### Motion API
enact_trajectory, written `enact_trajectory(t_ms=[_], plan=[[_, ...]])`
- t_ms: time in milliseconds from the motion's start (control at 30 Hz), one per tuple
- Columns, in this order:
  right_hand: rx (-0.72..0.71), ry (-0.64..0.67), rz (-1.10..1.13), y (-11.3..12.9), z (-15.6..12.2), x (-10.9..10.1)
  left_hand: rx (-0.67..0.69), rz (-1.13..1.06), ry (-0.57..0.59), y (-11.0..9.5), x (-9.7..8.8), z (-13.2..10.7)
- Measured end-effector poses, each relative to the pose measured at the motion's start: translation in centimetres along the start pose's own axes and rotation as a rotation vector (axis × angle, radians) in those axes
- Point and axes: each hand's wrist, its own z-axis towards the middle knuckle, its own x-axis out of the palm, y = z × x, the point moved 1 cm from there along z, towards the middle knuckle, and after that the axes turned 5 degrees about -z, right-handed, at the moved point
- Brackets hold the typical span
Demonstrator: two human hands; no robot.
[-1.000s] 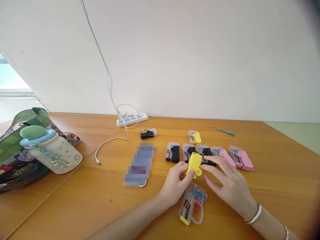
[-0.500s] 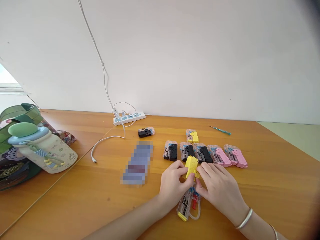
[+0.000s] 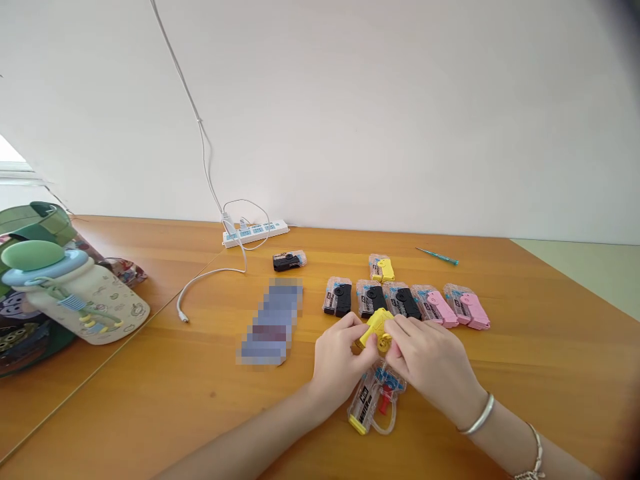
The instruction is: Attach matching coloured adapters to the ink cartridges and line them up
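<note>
Both my hands hold a yellow plastic toy water gun [image 3: 375,327] above the table, and my fingers hide much of it. My left hand [image 3: 340,357] pinches its left side, while my right hand [image 3: 430,353] grips its right side and round yellow cap. Just below my hands lies a clear plastic mini water gun [image 3: 373,403] with a red part and a yellow tip. A row of bagged guns sits beyond my fingertips, including a black one [image 3: 370,299] and a pink one [image 3: 435,307]. Behind them lies a bagged yellow gun [image 3: 383,269].
A wooden table [image 3: 150,373] holds a pixelated packet [image 3: 270,323], a bagged black gun [image 3: 289,261], a teal screwdriver [image 3: 437,256], a white power strip [image 3: 255,233] and a white cable [image 3: 210,277]. A patterned water bottle [image 3: 75,293] lies at left.
The yellow gun has turned and tilted between my hands, which have closed in around it. The whole scene has shifted slightly left in view.
</note>
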Motion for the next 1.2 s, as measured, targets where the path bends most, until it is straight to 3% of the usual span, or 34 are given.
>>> enact_trajectory(t_ms=[133,333,600,900,1200], plan=[[0.074,0.087,0.105,-1.4,-1.0,0.4,-0.032,-0.037,0.010,-0.1,-0.3,0.1],[0.051,0.165,0.137,-1.7,-2.4,2.3,0.010,-0.040,-0.011,0.2,-0.2,0.3],[0.292,0.136,0.380,-1.3,-2.8,1.7,0.136,-0.141,0.045,0.4,0.2,0.3],[0.155,-0.011,0.449,-1.2,-2.5,1.2,0.086,-0.345,0.170,1.0,-0.1,0.8],[0.100,-0.040,0.355,-1.1,-2.2,1.0,0.045,-0.231,0.146,0.0,-0.3,0.4]])
